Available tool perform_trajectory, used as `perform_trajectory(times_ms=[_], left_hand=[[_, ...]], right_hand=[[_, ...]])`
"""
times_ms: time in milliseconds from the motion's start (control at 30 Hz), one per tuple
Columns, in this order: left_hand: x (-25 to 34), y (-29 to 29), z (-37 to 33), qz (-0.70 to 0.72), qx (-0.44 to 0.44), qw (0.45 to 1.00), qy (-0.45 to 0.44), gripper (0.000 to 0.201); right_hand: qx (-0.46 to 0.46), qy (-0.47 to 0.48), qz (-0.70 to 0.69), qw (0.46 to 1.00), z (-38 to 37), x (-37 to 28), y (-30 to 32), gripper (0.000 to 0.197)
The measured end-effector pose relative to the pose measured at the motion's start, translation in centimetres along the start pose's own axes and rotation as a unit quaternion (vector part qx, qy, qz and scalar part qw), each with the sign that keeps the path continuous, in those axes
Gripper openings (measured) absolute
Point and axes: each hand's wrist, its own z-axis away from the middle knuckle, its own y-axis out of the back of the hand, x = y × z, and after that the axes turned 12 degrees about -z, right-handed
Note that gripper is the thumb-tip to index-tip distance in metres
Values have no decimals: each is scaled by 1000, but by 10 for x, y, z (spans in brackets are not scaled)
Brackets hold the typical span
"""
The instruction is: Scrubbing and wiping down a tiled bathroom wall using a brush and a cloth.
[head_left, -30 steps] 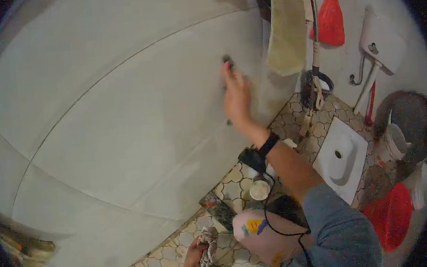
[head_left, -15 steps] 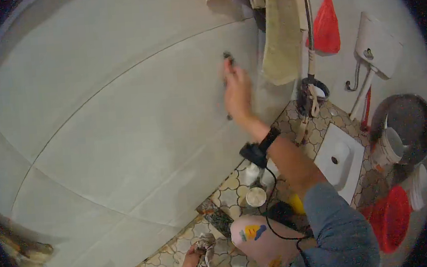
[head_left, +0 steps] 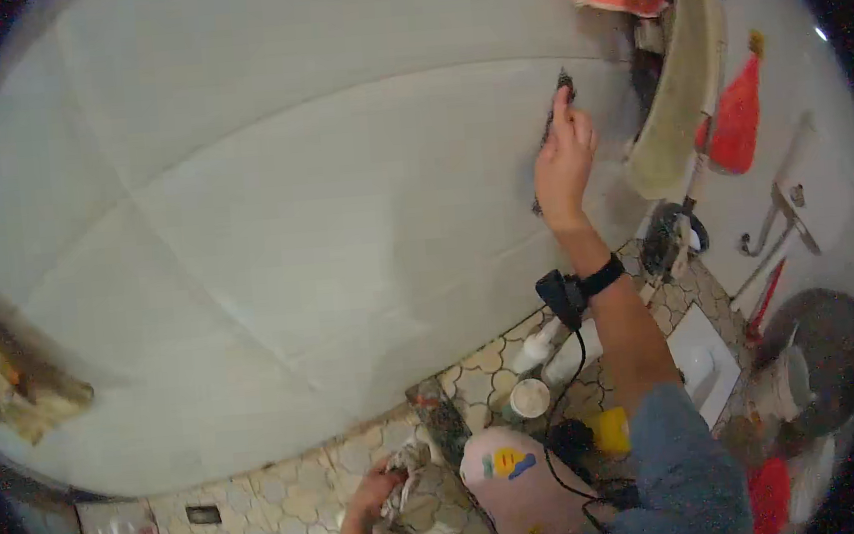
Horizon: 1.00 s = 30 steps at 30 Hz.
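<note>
My right hand is pressed against the pale tiled wall, just left of a hanging olive-green towel. Its fingers are closed over a dark, narrow, rough-edged pad; much of the pad is hidden under the palm, so its exact kind is unclear. Low down by the floor, my left hand grips a crumpled grey-white rag. A strapped black device with a cable sits on the right wrist.
Between wall and knee stand a white tub, a white bottle and a yellow object. A dark block lies by the wall base. Rightward are a white floor basin, a bucket, a grey basin and a red basin.
The view has swung left, shifting the scene rightward. My right hand has slid up the wall with the dark pad, closer to the upper tile joint. My left hand still grips the rag.
</note>
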Motion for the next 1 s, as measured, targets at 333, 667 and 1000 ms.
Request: perform_trajectory(times_ms=[333,667,1000], left_hand=[[13,-3,-5,133,24,987,92,41],[-27,-2,-5,58,31,998,-15,40],[-24,2,-14,10,35,999,23,39]], right_hand=[[-177,236,-70,953,148,-117,-28,43],[-67,135,-66,986,93,-92,-32,52],[-218,329,-102,913,193,-182,-49,35]])
